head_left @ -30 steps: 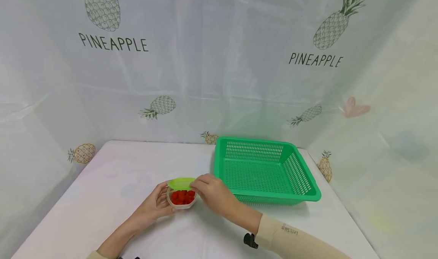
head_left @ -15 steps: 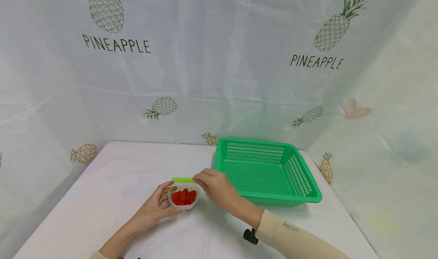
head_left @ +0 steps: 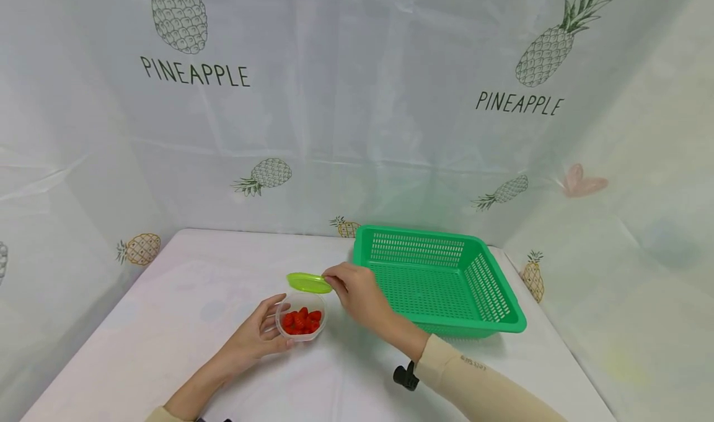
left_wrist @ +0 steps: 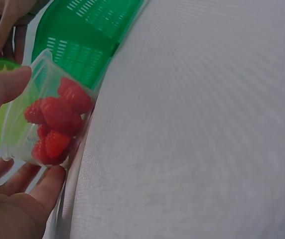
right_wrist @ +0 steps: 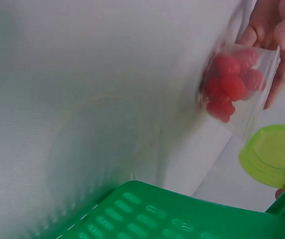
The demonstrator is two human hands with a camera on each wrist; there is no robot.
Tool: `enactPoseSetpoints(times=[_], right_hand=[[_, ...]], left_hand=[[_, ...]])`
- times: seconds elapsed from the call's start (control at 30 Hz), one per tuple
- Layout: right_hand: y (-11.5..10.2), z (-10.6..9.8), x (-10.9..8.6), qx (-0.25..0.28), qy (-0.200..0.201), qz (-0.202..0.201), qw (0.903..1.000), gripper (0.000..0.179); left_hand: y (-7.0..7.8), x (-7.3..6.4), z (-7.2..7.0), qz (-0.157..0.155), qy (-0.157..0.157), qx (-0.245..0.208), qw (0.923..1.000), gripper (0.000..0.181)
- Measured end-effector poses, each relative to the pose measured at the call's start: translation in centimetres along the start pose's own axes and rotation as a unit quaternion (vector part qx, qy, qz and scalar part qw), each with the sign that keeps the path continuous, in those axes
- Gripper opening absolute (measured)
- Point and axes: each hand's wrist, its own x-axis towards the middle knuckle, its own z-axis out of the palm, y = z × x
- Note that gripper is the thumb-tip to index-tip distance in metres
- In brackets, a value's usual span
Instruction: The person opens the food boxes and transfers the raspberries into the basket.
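A clear plastic container (head_left: 301, 299) stands on the table with several red raspberries (left_wrist: 60, 119) inside. My left hand (head_left: 262, 332) holds it from the left side, the thumb near its front and the fingers round the back. Above the container's far rim, and apart from it, is a translucent lime-green lid (head_left: 309, 283). My right hand (head_left: 357, 295) pinches this lid at its right edge. In the right wrist view the lid (right_wrist: 274, 157) hangs beside the open top of the container, and most of the right hand is out of sight.
A green perforated plastic basket (head_left: 435, 323) stands at the back right, close behind the right hand. A white cloth (head_left: 223, 273) covers the table. Behind it hangs a white curtain (head_left: 368, 100) printed with pineapples.
My right hand has lifted the lime-green lid up and to the right, off the container's rim, uncovering the raspberries. My left hand has stayed on the container.
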Motion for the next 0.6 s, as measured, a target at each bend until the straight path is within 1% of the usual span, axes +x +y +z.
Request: enactPoseSetpoints(times=[0.17,0.3,0.5,0.6], right_hand=[[0.3,0.0,0.7,0.021,0.021,0.033,0.999,0.007],[0.4,0.1,1.3,0.045,0.034,0.068,0.9961,0.008],[0.6,0.2,2.2,0.07,0.047,0.121,0.989,0.011],[0.6,0.3,2.6,0.095,0.053,0.149,0.9828,0.012]], left_hand=[[0.0,0.1,0.0,-0.003,-0.002,-0.004,1.0,0.099],[0.0,0.1,0.0,-0.007,-0.004,-0.004,1.0,0.101],[-0.1,0.1,0.1,-0.004,-0.007,-0.006,0.9999,0.104],[-0.2,0.2,0.3,-0.001,-0.009,-0.008,0.9999,0.105]])
